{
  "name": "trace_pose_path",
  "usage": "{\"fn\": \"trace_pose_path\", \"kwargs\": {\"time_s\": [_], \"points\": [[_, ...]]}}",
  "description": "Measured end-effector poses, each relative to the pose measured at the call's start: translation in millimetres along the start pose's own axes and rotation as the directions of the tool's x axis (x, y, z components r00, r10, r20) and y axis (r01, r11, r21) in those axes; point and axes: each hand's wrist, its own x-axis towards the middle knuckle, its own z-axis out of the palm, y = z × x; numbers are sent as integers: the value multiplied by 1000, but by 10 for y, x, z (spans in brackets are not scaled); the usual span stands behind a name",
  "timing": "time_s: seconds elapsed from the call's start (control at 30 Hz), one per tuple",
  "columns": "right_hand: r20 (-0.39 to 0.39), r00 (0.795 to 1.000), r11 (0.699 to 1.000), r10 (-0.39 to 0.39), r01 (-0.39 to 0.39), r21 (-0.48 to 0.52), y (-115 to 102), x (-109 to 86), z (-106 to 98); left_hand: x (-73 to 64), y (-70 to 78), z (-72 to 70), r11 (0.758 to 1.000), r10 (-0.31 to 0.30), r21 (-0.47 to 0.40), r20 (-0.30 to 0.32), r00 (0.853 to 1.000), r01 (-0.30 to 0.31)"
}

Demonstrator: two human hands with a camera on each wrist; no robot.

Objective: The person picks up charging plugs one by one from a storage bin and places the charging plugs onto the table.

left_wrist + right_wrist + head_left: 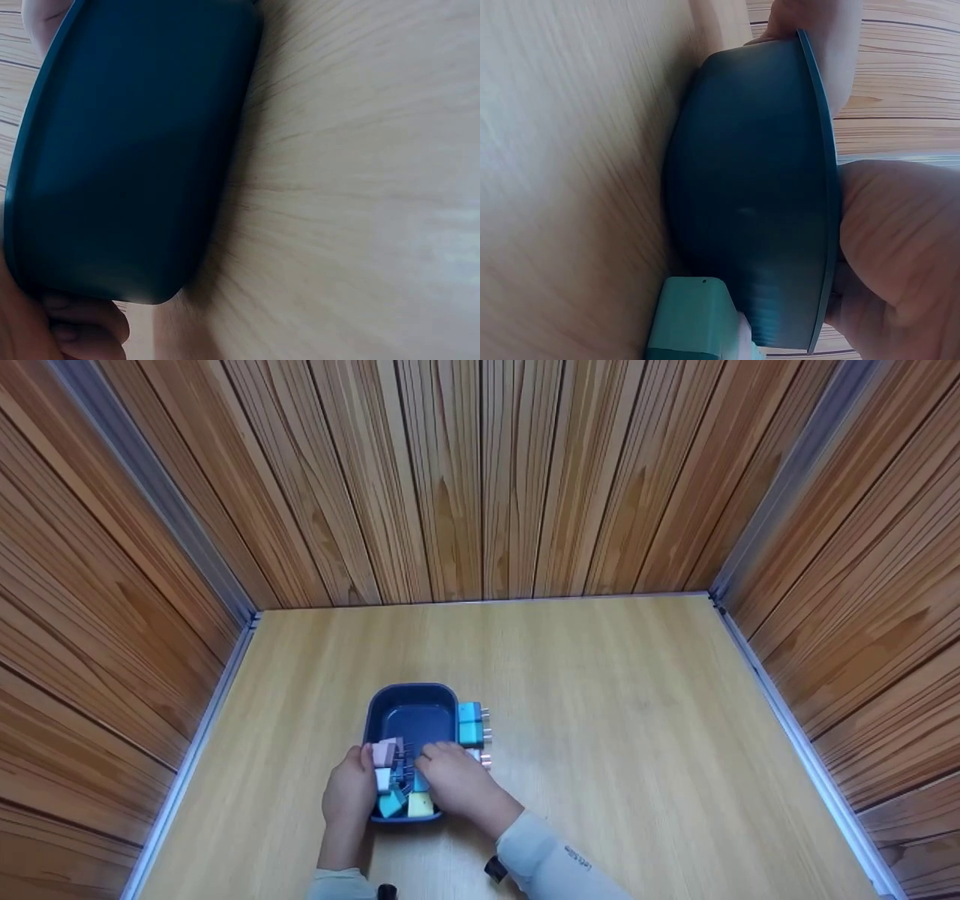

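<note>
A dark blue plastic bin (420, 701) stands on the table with several pastel, block-shaped plugs with metal prongs in its near half. Among them are a pink plug (383, 754), a white one (383, 780), a teal one (391, 803) and a yellow one (420, 804). My left hand (349, 789) grips the bin's left wall, thumb at the rim and fingers against the outside. Over the right rim, my right hand (457, 780) reaches down among the plugs. Its fingertips are hidden inside the bin, and I cannot tell whether they hold a plug.
Against the bin's outer right side, teal plugs (470, 724) lie in a row, prongs pointing right. A paler plug (475, 754) sits nearer, partly behind the right hand. Wood-panelled walls (480, 480) enclose the light wooden table (637, 720) on three sides.
</note>
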Motion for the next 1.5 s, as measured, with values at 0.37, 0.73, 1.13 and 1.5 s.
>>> {"fn": "trace_pose_path", "kwargs": {"time_s": [0.37,0.73,1.13,1.5], "points": [[47,999,1000,24,-25,3,0,48,-8,-2,7,-11,1000,-16,-17,3,1000,16],[16,1000,1000,-3,4,-31,-21,78,-1,-8,-26,4,999,45,32,-64,997,-43],[62,997,999,39,-38,-8,-30,135,39,-5,-13,12,1000,31,1,-40,999,-31],[49,999,998,22,-20,-52,-30,167,47,-11,-2,12,1000,23,13,-33,999,-23]]}}
